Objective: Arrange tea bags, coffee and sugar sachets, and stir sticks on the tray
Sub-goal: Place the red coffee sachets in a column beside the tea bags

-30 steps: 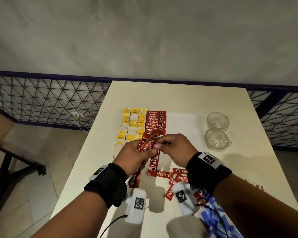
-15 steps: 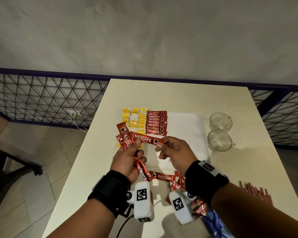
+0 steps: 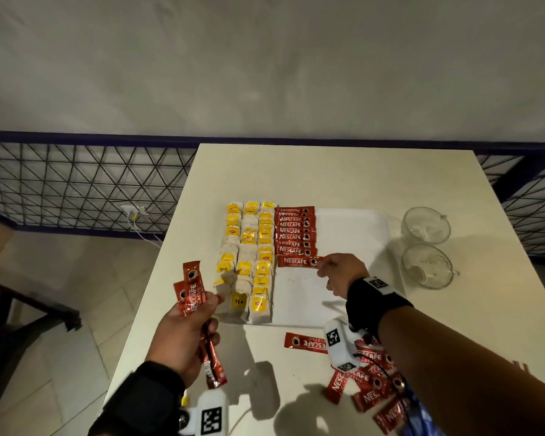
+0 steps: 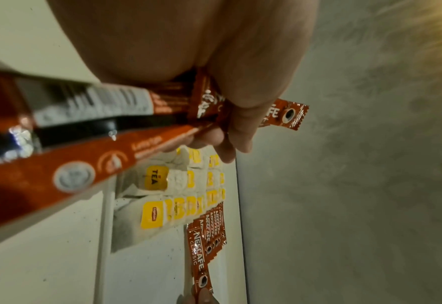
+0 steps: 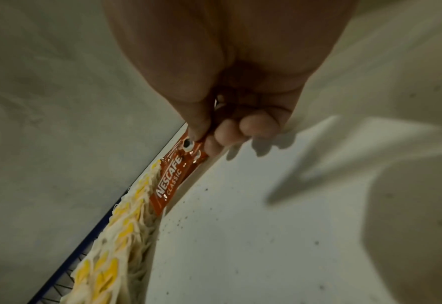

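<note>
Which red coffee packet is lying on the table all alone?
The coffee sachet lying flat just below the tray; the other loose ones sit heaped together.

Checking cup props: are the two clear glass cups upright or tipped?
Upright: both clear glass cups show open rims facing up, beside the white tray.

A: Where does my head camera sit?

B: High above, facing forward and down over the counter [image 3: 328,174] and white tray [image 3: 353,228], well back.

A: And the wrist cameras?

B: Each looks along its hand from very close. My left wrist view and the head view share the tea bags [image 4: 155,179]; my right wrist view skims low across the tray.
</note>
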